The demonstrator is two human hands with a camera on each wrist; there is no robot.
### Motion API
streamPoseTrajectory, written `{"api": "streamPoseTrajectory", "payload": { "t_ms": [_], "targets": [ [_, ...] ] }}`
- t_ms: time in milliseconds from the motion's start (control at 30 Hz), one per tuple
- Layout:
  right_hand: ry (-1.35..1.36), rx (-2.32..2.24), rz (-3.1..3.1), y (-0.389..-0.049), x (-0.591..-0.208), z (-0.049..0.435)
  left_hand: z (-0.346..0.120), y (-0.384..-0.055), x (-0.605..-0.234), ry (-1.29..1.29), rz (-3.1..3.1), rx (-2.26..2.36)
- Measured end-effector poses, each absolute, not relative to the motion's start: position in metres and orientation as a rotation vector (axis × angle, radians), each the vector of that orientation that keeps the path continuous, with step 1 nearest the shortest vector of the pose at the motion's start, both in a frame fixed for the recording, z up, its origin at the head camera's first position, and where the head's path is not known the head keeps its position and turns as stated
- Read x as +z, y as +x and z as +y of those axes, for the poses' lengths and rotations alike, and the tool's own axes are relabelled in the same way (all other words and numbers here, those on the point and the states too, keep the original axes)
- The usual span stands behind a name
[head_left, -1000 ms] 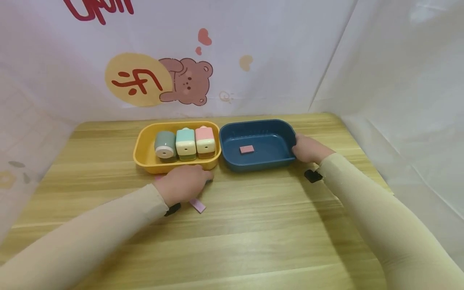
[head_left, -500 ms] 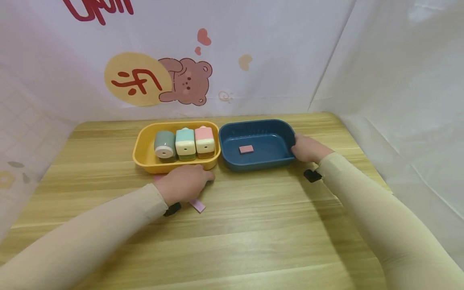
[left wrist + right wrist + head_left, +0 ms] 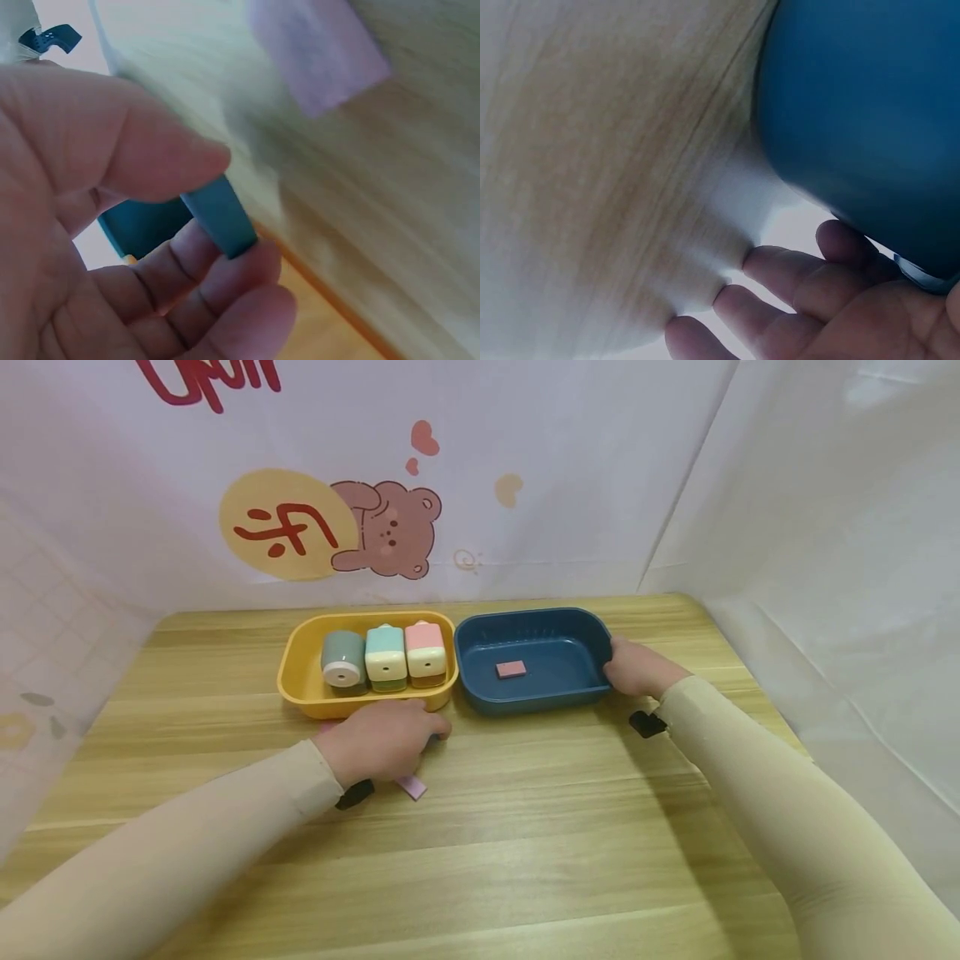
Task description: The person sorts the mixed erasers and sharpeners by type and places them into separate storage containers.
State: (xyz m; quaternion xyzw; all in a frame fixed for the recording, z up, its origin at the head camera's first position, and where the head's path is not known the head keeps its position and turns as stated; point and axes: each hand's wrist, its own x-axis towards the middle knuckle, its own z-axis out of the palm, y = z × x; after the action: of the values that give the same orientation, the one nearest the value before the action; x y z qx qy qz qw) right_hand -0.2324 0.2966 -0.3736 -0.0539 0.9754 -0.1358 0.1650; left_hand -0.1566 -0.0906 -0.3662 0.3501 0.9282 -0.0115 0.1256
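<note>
My left hand (image 3: pixel 381 739) pinches a small flat teal block (image 3: pixel 220 216) between thumb and fingertips, just in front of the yellow tray (image 3: pixel 294 693). Beneath that hand, partly hidden, a lilac strip (image 3: pixel 411 786) lies on the table. At the right end of the blue tray (image 3: pixel 536 700), my right hand (image 3: pixel 641 668) holds the rim, its other fingers spread along the outside wall in the right wrist view. One small pink block (image 3: pixel 511 669) lies flat inside the blue tray.
Three pencil sharpeners stand in the yellow tray: a grey one (image 3: pixel 343 652), a mint one (image 3: pixel 386 652) and a pink one (image 3: pixel 425 647). Both trays sit side by side near the back of the wooden table (image 3: pixel 510 860). White printed cloth (image 3: pixel 570 485) hangs behind.
My left hand has shifted very slightly to the right with the teal block. My right hand and both trays stay in place.
</note>
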Motion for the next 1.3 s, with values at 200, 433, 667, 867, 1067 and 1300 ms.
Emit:
{"api": "streamPoseTrajectory", "payload": {
  "t_ms": [200,433,667,867,1067,1300],
  "targets": [
    [-0.151,-0.378,2.781,-0.233,-0.376,0.298,-0.086,-0.153,-0.358,1.003,2.669,0.019],
    [-0.165,-0.393,2.792,-0.234,-0.379,0.300,-0.083,-0.151,-0.352,0.950,2.657,0.058],
    [-0.149,-0.393,2.774,-0.234,-0.379,0.299,-0.081,-0.150,-0.349,0.950,2.657,0.058],
    [-0.140,-0.400,2.755,-0.233,-0.377,0.298,-0.080,-0.150,-0.348,0.962,2.659,0.067],
    [-0.143,-0.406,2.761,-0.233,-0.376,0.298,-0.079,-0.151,-0.346,0.978,2.671,0.073],
    [-0.140,-0.402,2.764,-0.233,-0.375,0.297,-0.078,-0.151,-0.345,1.003,2.683,0.063]
  ]
}}
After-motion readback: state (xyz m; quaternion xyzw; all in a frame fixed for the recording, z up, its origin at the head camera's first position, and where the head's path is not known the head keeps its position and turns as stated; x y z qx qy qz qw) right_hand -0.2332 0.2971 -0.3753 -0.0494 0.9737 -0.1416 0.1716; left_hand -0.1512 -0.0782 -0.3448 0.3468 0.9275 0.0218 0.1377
